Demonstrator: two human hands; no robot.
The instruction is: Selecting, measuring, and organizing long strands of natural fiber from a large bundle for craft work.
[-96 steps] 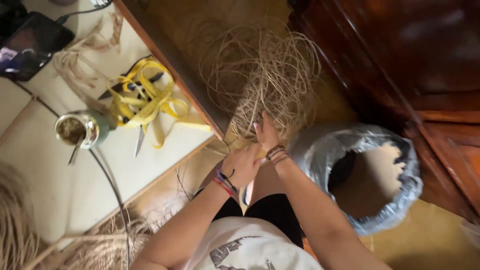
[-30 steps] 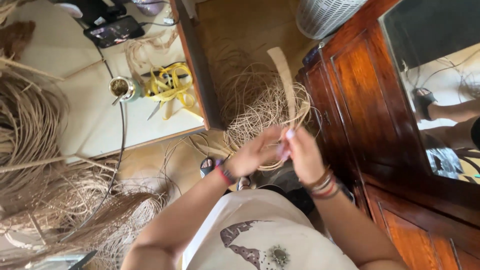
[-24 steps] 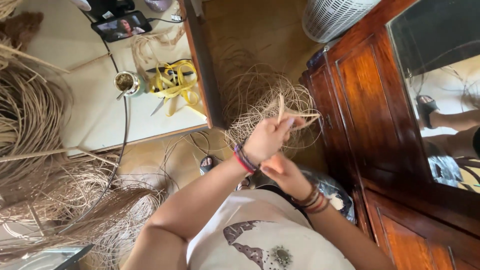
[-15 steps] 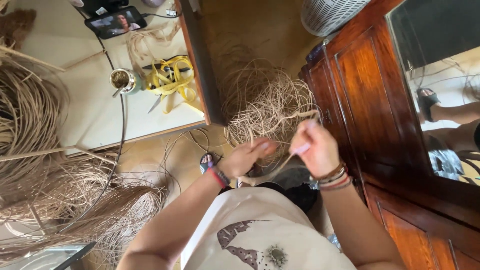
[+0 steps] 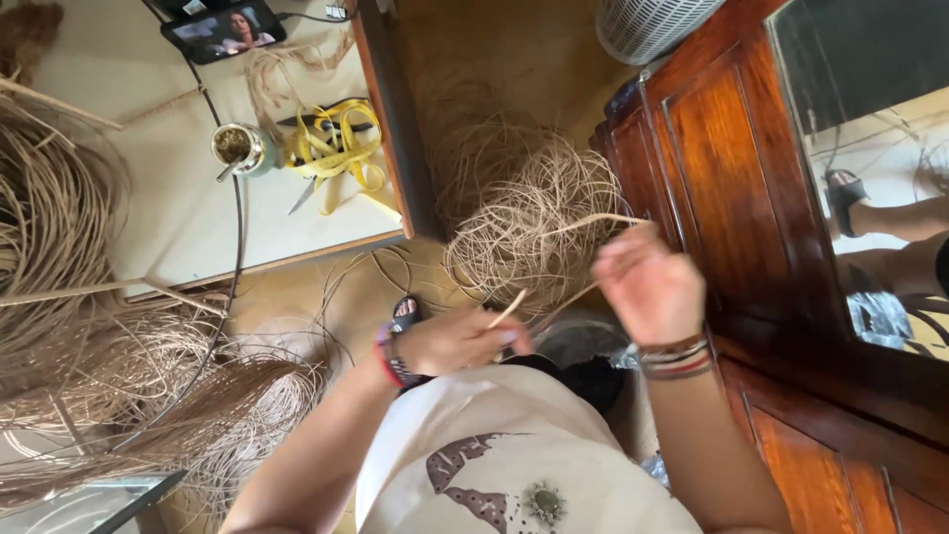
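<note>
Head view: a pale fibre strand (image 5: 554, 302) runs between left hand (image 5: 460, 341) and right hand (image 5: 647, 287), both pinching it.

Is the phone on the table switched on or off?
On. The phone screen is lit and shows a picture of a person; a dark cable runs from it across the table.

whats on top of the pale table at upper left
On the pale table lie a yellow tape, scissors partly under it, a metal cup, a phone with a black cable, and fibre bundles. What the bundles cover cannot be seen.
</note>
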